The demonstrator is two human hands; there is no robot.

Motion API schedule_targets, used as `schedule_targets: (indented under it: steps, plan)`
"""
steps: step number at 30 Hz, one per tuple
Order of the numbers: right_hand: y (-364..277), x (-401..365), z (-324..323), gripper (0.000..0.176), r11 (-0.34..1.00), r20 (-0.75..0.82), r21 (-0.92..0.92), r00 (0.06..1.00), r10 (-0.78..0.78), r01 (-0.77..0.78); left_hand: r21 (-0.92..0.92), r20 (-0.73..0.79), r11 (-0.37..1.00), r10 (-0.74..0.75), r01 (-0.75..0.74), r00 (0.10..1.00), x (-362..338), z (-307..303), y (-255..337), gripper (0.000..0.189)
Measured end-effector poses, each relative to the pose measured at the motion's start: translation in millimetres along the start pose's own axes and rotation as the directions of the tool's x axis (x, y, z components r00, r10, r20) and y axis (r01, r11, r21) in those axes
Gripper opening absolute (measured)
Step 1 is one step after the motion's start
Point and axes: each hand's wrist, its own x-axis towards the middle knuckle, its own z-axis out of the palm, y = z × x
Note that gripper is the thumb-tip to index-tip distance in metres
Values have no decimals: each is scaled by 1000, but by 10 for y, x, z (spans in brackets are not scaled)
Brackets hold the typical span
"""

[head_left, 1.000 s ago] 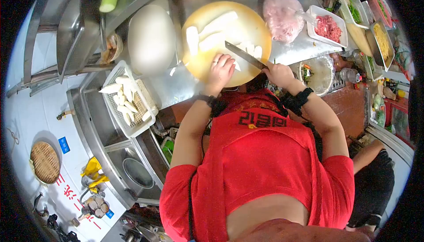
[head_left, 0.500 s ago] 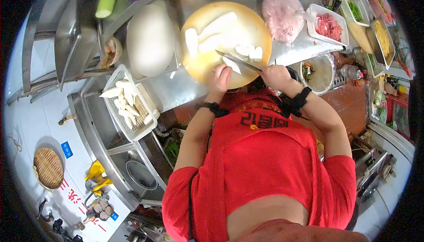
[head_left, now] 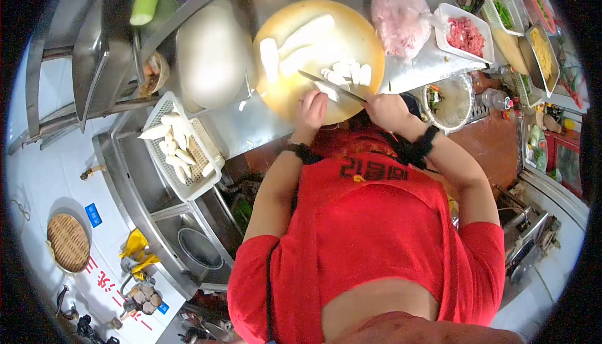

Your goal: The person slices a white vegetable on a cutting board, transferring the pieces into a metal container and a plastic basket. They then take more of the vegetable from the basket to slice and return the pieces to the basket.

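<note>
My right hand (head_left: 387, 111) is closed round the handle of a kitchen knife (head_left: 335, 88), whose blade points up and left over a round wooden chopping board (head_left: 276, 96). The curled fingers of my left hand (head_left: 311, 109) press on a short white vegetable piece (head_left: 327, 93) beside the blade, at the board's near edge. Several cut white chunks (head_left: 345, 69) lie just beyond the knife. Farther back on the board are long, peeled white vegetable stems (head_left: 307, 35), with a shorter one (head_left: 269, 58) at the left; glare hides their detail.
Left of the board is a pale, rounded, glare-washed thing (head_left: 212, 58). A white basket (head_left: 212, 178) of peeled vegetables rests by the sink (head_left: 135, 162). To the right are a tied bag of pink contents (head_left: 399, 23), a meat tray (head_left: 465, 35) and a lined bin (head_left: 449, 102).
More small white chunks lie beside the blade now, and the piece under my left fingers looks shorter. The knife and both hands have shifted slightly.
</note>
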Motion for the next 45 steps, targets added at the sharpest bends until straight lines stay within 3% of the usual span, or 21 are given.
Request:
schedule_targets:
  steps: [2, 5, 9, 13, 15, 18, 23, 26, 31, 34, 41, 45]
  plan:
    - [-9, 118, 121, 27, 995, 118, -91, 992, 50, -39, -8, -15, 999, 45, -45, 999, 56, -15, -13, 14]
    - [23, 106, 18, 26, 996, 155, -74, 986, 58, -47, -8, -77, 998, 64, -65, 995, 88, -26, 18, 13]
    - [-19, -2, -230, 24, 999, 112, -47, 993, 25, -20, -21, -81, 998, 53, -55, 995, 36, 31, -16, 13]
    - [19, 93, 57, 25, 999, 98, -45, 995, -6, 11, -14, -69, 999, 46, -47, 997, 8, 55, -20, 14]
    - [-5, 126, 16, 23, 995, 89, -93, 996, 31, -22, -11, -86, 999, 49, -50, 995, 54, 34, -13, 13]
    - [16, 33, -163, 24, 1000, 84, -23, 996, 2, 0, -9, -51, 1000, 27, -27, 998, 59, 18, -3, 12]
    - [-4, 56, 52, 25, 1000, 65, -29, 998, 1, 1, -4, -5, 1000, 10, -10, 1000, 60, -42, 56, 13]
    - [28, 104, 23, 25, 1000, 61, -29, 998, 8, -6, -27, -77, 998, 63, -65, 995, 46, 17, -9, 14]
    - [13, 1, -76, 22, 1000, 49, -15, 999, -13, 13, 8, -51, 999, 39, -39, 998, 31, 20, -3, 14]
    - [39, 106, 238, 22, 997, 118, -80, 993, 22, -13, 6, -38, 999, 36, -36, 999, 9, 18, 3, 14]
    - [91, 10, -125, 29, 997, 182, 10, 981, 71, -74, -15, -49, 1000, -6, 6, 999, 93, -22, 43, 16]
    - [213, 3, -190, 34, 973, 160, -1, 960, 229, -232, 71, 12, 995, 69, -70, 998, 281, -169, 101, 19]
